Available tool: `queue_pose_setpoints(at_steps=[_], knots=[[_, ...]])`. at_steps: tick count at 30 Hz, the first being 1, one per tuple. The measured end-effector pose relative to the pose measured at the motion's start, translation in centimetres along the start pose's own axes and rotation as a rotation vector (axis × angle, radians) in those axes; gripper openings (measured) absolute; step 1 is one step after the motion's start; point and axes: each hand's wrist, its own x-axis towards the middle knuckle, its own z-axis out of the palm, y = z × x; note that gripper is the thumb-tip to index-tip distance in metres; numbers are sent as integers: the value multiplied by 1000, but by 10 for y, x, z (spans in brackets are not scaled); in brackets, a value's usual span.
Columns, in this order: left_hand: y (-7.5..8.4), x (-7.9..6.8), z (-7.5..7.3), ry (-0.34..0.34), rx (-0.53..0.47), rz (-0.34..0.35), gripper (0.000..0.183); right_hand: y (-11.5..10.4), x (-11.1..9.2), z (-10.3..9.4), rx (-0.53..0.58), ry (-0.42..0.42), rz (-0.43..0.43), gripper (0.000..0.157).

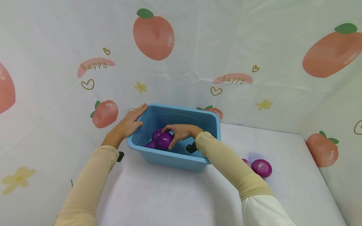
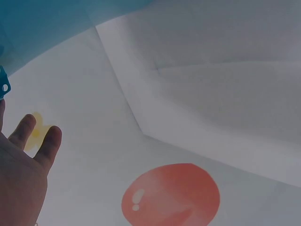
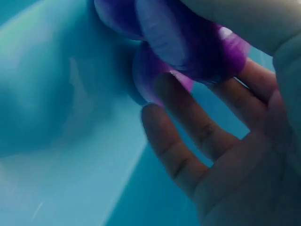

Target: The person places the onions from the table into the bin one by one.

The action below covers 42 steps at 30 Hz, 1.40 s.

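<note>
A blue plastic tub (image 1: 175, 159) stands on the white surface, with several red onions in its left end. My right hand (image 1: 181, 131) reaches down into it, thumb and fingers around the uppermost red onion (image 1: 164, 141). In the right wrist view, that onion (image 3: 188, 42) lies between thumb and fingers, while two fingers (image 3: 164, 136) stretch out apart from it. Another red onion (image 3: 150, 73) sits just behind. My left hand (image 1: 130, 123) rests on the tub's left rim with fingers extended; its wrist view shows the palm and spread fingers (image 2: 47, 146).
Two red onions lie on the surface right of the tub: one onion (image 1: 261, 168) in plain sight, the other (image 1: 246, 162) partly behind the right sleeve (image 1: 234, 163). A white cloth (image 1: 181, 69) printed with fruit hangs behind the tub and at both sides.
</note>
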Motion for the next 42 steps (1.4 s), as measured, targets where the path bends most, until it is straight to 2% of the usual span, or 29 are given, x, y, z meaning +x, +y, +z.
queue_pose_setpoints(at_steps=[4,12,22,31,42], knots=[[0,0,2,1,-4,5,77,2,1,4,-34,-34,10,83],[0,0,3,5,-2,9,77,4,1,6,-44,-31,17,83],[2,-1,-1,6,-1,10,77,0,-1,3,36,-52,12,88],[2,0,0,8,1,14,78,1,-1,3,-6,-55,18,87],[1,0,0,-5,12,12,77,-11,-8,-16,70,22,-49,83]])
